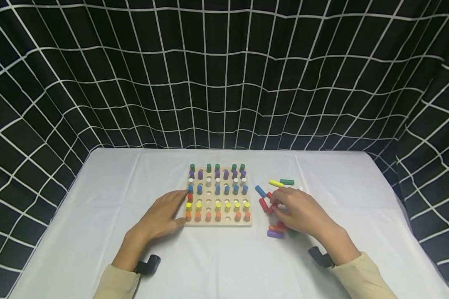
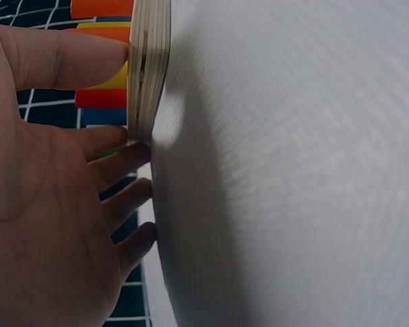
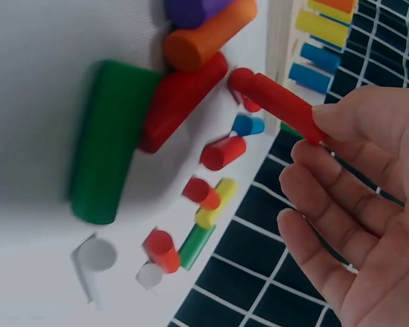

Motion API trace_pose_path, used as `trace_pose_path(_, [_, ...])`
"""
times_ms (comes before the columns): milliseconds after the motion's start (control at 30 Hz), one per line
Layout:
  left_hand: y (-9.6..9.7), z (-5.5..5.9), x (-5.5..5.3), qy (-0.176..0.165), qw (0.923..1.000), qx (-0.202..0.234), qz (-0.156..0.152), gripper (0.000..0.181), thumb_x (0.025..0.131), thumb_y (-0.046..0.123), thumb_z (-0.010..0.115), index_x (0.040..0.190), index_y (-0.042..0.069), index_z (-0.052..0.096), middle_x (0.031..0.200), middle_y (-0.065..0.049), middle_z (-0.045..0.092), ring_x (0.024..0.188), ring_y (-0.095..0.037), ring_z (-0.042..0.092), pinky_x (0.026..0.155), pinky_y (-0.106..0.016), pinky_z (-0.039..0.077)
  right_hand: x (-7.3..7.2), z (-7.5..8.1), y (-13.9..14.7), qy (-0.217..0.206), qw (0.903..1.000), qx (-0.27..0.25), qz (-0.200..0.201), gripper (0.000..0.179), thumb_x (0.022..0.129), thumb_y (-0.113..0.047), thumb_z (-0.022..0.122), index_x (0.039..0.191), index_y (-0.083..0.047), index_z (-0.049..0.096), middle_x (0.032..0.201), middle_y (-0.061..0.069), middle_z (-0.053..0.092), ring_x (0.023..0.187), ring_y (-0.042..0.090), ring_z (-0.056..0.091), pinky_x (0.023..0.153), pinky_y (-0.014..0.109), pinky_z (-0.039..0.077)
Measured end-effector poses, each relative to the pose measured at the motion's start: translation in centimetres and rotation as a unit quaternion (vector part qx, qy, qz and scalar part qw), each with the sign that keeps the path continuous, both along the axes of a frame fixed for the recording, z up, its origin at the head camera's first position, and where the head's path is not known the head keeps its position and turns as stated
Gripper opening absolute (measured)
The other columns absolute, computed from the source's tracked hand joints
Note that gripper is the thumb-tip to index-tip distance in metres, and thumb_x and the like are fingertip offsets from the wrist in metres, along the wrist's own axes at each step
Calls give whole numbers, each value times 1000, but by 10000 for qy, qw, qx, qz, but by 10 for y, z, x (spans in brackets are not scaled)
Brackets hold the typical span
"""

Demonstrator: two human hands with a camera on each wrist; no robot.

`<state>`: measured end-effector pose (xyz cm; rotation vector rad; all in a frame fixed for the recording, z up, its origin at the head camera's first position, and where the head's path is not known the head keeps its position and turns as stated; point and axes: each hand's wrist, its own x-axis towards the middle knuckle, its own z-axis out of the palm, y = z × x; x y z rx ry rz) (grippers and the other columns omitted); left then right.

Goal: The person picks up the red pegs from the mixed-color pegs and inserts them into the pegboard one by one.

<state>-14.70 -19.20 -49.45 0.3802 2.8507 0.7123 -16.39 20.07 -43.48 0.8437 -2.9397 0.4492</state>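
A wooden pegboard [image 1: 218, 224] stands on the table with rows of coloured pegs and several bare holes. Green, purple, white, blue, yellow and orange rows are mostly filled; the red row shows one red peg [image 1: 190, 198] at its left end. My left hand [image 1: 159, 218] rests at the board's left side, thumb near the front corner and the other fingers stretched along the edge. Over the loose pegs to the right, my right hand [image 1: 301, 209] pinches a red peg [image 3: 286, 105] between thumb and index finger, its other fingers loosely bent.
Loose pegs lie right of the board, among them a blue peg [image 1: 260, 191], a yellow peg [image 1: 276, 183], a green peg [image 1: 287, 182] and a purple peg [image 1: 275, 234]. White cloth [image 1: 78, 224] covers the table. A black gridded curtain [image 1: 217, 74] hangs behind.
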Motion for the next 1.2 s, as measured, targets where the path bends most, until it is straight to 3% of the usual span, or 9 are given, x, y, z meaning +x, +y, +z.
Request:
trace_pose_path(233, [2,-1,1,-60,10000,-22,-3,84,91,34,61,167,11,33,171,-13,39,162,-35,32,135,-57,25,-3,-4,-11,85,9998,-88,128,12,87,-8,76,96,-17,75,88,-6,73,77,9,61,71,33,56])
trace_pose_path(333, [2,-1,1,-61,10000,-15,-6,84,91,34,61,166,11,33,171,-14,39,162,-35,31,135,-57,25,-4,-5,-16,306,9992,-105,251,12,87,-8,76,94,-17,75,88,-7,72,76,8,60,70,32,55])
trace_pose_path(633, [2,-1,-1,-5,10000,10,-8,84,91,33,61,166,10,33,171,-13,40,162,-35,32,135,-57,26,-8,-2,-32,872,9949,-68,502,10,87,-10,78,95,-15,75,93,-2,75,91,20,71,85,43,59])
trace_pose_path(833, [2,-3,1,-41,10000,34,-5,83,91,33,60,167,11,33,171,-12,39,162,-35,31,135,-56,25,-14,1,-45,1047,9914,-221,759,8,87,-10,78,94,-14,76,90,-3,74,87,19,70,91,43,59])
trace_pose_path(1200, [0,1,0,4,10000,67,-43,82,93,33,61,167,11,32,172,-12,38,163,-35,31,135,-56,25,-23,6,-69,870,9920,-265,870,5,89,-16,81,92,-16,76,89,-4,75,87,16,70,87,41,56])
